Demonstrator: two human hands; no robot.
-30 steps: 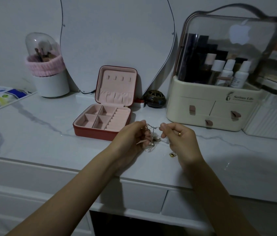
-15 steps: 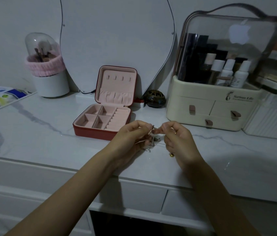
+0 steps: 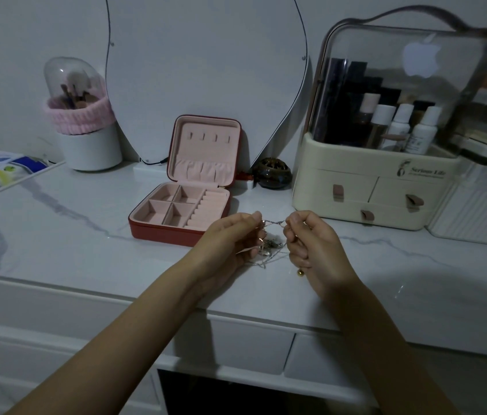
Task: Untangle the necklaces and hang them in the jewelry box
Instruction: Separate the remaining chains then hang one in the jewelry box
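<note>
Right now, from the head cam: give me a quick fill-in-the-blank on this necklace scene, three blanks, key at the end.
1. Both hands, left hand and right hand, pinch the tangled ____.
2. The jewelry box sits on the marble top with its lid ____.
3. The hooks inside the lid hold ____ necklaces.

Missing words: necklaces; open; no

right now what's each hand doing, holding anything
Left hand: fingers pinch the tangled necklaces.
Right hand: fingers curled, pinching the same tangled necklaces.
</note>
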